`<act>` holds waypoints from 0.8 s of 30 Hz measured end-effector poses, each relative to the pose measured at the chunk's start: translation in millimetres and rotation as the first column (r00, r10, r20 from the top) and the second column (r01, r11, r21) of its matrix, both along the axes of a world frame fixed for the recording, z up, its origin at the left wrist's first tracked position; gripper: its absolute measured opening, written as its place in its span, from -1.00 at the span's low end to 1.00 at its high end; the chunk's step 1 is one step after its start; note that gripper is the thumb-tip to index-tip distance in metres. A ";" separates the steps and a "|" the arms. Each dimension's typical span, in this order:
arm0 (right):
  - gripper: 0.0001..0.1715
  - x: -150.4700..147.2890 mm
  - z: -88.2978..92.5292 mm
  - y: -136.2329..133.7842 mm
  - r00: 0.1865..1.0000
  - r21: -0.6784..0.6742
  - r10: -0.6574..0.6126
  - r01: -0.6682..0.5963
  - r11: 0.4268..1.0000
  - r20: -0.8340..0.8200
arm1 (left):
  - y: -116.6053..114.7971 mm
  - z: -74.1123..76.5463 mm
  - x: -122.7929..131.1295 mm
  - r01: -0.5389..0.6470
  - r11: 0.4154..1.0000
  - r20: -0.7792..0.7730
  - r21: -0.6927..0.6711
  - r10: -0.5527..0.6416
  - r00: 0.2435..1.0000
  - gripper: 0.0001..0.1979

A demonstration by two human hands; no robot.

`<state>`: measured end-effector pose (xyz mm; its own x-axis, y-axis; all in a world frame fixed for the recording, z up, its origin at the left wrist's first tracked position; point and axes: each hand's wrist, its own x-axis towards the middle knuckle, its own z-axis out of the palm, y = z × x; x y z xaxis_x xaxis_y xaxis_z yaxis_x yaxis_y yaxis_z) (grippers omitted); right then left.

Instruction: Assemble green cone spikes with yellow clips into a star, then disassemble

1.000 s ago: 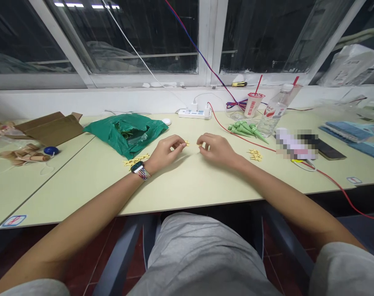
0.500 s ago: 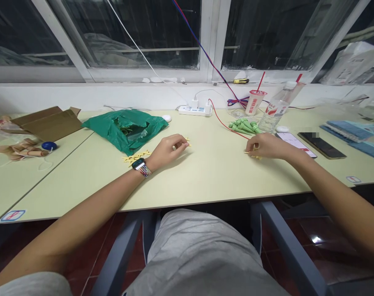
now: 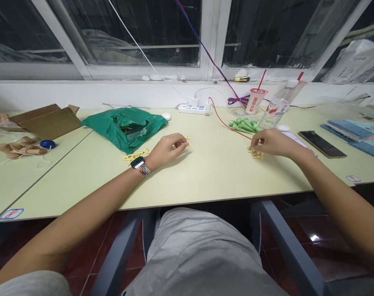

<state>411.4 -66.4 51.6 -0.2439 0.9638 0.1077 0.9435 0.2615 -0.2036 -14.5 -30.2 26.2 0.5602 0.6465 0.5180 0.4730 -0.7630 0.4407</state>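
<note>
yellow pieces | heaped likely for our easy reach | right hand at heap, grip unclear | left hand pinching one

Small yellow pieces lie in loose, separate clusters.

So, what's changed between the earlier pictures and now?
The right hand moved right, away from the left hand, to a pile of yellow pieces; whether its grip released its earlier piece is unclear. The left hand, holding a yellow piece, and the green bag stayed put.
</note>
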 end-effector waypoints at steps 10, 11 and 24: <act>-0.81 -10.6 6.2 -17.2 0.979 0.129 -0.029 0.056 0.990 -0.203 | 13.5 31.9 -61.2 -0.208 0.972 0.086 -0.106 0.218 0.972 -0.72; -0.80 -13.1 5.0 -17.1 0.978 0.135 -0.021 0.050 0.990 -0.209 | 13.2 32.6 -73.0 -0.239 0.965 0.052 -0.110 0.245 0.968 -0.71; -0.82 -147.3 -10.6 42.5 0.950 0.116 0.269 -0.252 0.961 -0.162 | 8.6 6.5 -131.0 -0.252 0.960 -0.184 -0.122 0.228 0.956 -0.66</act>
